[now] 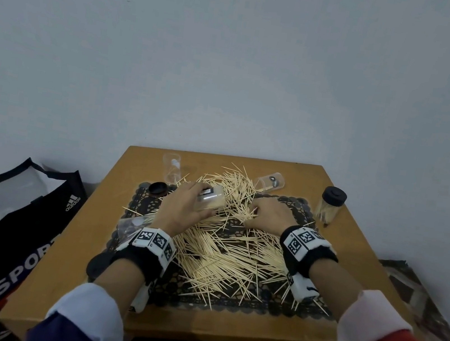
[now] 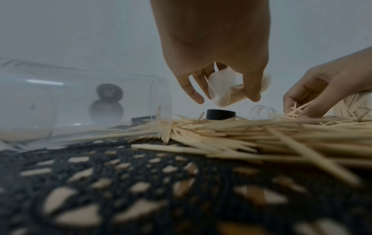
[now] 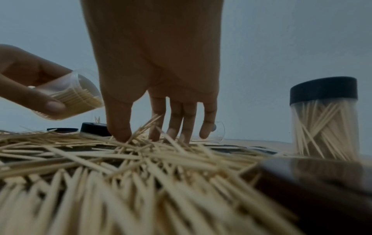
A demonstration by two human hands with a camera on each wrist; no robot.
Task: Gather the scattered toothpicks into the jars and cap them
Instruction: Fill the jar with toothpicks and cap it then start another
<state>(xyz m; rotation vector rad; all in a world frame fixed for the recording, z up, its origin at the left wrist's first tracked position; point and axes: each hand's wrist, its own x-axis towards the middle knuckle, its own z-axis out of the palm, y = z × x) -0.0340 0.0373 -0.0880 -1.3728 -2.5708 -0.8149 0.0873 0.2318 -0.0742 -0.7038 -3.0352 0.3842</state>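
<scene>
Loose toothpicks point(image 1: 223, 246) cover a black lace mat point(image 1: 261, 305) on the wooden table. My left hand point(image 1: 201, 199) grips a clear jar point(image 1: 213, 196), tilted with its mouth to the right and partly filled with toothpicks; the same jar point(image 2: 221, 85) shows in the left hand point(image 2: 225, 97) of the left wrist view. Just right of it, my right hand point(image 1: 254, 211) reaches down into the pile. Its thumb and fingers point(image 3: 120, 133) pinch a few toothpicks point(image 3: 145, 127) that stick up between them. A loose black cap point(image 1: 158, 188) lies left of the held jar.
A capped jar of toothpicks point(image 1: 330, 206) stands at the table's far right. Two empty clear jars point(image 1: 172, 169) point(image 1: 270, 182) lie at the back. Another clear jar point(image 1: 129, 224) and a black cap point(image 1: 98, 265) lie by my left wrist. A sports bag point(image 1: 3, 223) sits on the floor, left.
</scene>
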